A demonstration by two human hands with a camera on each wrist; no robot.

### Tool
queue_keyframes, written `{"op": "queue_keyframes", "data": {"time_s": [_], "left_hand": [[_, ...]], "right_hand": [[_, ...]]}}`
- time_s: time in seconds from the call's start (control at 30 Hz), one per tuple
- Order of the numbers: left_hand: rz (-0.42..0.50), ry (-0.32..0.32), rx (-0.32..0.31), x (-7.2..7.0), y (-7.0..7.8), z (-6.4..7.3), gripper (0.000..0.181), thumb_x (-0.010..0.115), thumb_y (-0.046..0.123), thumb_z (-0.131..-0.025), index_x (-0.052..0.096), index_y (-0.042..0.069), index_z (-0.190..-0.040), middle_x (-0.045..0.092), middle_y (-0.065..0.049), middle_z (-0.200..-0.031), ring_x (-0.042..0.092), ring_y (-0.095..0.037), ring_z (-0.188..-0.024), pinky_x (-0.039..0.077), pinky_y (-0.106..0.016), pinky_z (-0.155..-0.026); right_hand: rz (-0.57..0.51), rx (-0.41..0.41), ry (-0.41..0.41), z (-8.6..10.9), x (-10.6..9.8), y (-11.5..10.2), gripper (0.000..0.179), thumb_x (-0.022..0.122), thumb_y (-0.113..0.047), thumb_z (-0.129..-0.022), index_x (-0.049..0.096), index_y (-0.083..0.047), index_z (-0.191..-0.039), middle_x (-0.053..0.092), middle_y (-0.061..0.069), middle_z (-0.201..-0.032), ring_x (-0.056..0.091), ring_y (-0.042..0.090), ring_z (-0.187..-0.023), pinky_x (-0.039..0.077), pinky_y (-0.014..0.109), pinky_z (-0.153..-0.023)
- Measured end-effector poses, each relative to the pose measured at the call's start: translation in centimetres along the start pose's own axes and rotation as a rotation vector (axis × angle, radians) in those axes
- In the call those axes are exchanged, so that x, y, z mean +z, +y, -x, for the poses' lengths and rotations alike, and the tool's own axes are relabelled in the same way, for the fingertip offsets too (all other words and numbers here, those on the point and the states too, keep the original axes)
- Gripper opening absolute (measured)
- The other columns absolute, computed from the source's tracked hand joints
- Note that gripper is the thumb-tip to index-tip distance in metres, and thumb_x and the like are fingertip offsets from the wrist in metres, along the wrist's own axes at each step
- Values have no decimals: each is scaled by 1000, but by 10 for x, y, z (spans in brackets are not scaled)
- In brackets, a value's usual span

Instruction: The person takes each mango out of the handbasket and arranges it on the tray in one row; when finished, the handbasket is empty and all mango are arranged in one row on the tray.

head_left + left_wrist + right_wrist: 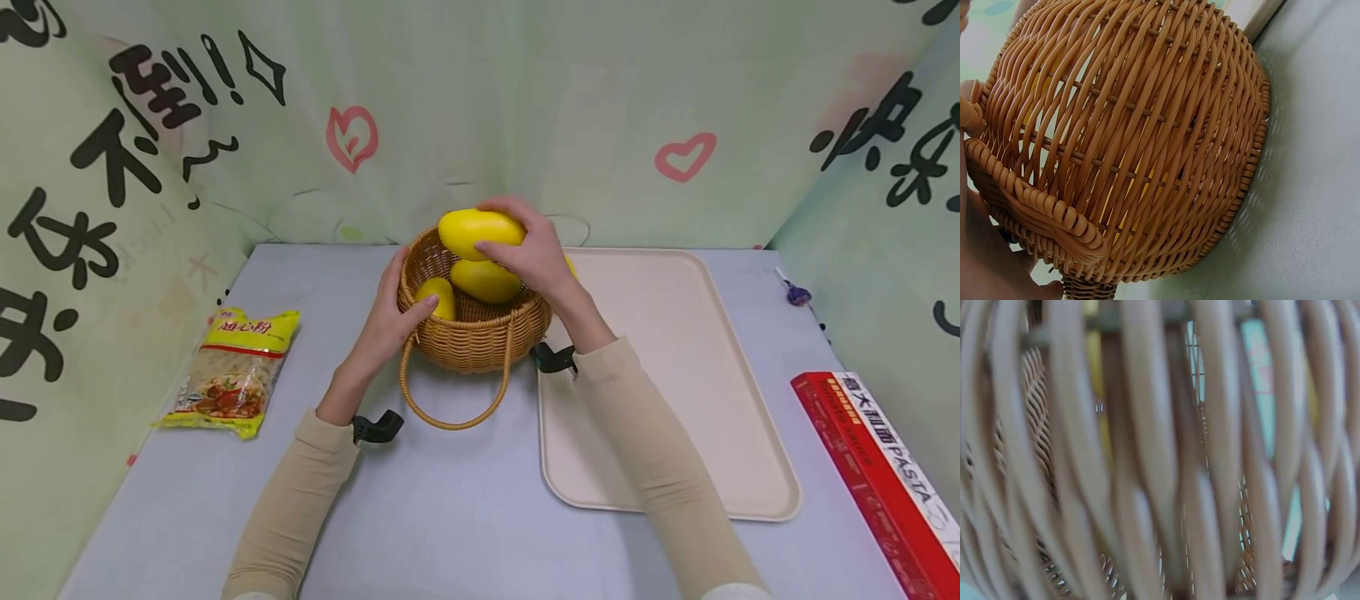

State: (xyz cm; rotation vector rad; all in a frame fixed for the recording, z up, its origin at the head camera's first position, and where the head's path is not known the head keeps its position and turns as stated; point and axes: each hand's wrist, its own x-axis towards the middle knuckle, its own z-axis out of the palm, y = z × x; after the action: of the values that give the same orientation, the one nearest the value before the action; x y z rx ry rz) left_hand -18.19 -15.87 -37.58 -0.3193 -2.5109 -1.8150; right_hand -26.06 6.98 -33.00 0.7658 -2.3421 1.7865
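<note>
Two yellow mangoes (485,283) lie inside the wicker basket (472,346), one near its middle, one toward nine o'clock. The held mango (467,229) is at the basket's twelve o'clock side, gripped between thumb and fingers of the right hand (531,250); the left hand (393,302) clasps the rim at nine. It's probably firm, smooth and somewhat slippery, so best cupped round its widest part. The basket looks light and springy.
</note>
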Motion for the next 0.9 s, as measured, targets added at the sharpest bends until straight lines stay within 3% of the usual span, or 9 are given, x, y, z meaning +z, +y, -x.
{"op": "queue_keyframes", "data": {"time_s": [0.13,0.37,0.6,0.9], "left_hand": [[6,5,1,0,-1,0,88,61,27,-94,6,13,-161,5,-10,-168,12,-30,-154,17,-53,-124],[9,6,0,0,-3,1,88,61,27,-94,6,15,-161,5,-9,-168,11,-29,-155,17,-53,-123],[3,6,-3,0,-3,3,88,62,26,-94,6,14,-161,4,-10,-168,11,-30,-155,17,-55,-123],[6,6,19,1,-2,1,88,61,26,-94,6,12,-161,5,-10,-168,11,-30,-155,18,-55,-123]], "right_hand": [[-26,-19,113,5,-8,-3,49,74,-11,-84,61,-5,-131,59,12,-133,54,18,-107,46,28,-89],[-24,-62,302,8,-33,24,49,76,-12,-85,61,-5,-132,58,13,-130,51,13,-106,43,24,-89],[-17,18,406,25,-53,24,48,73,-12,-88,58,-2,-133,56,15,-132,51,14,-109,44,24,-94],[98,125,480,41,-80,75,51,74,-27,-88,59,-15,-135,56,4,-137,50,14,-115,42,27,-100]]}}
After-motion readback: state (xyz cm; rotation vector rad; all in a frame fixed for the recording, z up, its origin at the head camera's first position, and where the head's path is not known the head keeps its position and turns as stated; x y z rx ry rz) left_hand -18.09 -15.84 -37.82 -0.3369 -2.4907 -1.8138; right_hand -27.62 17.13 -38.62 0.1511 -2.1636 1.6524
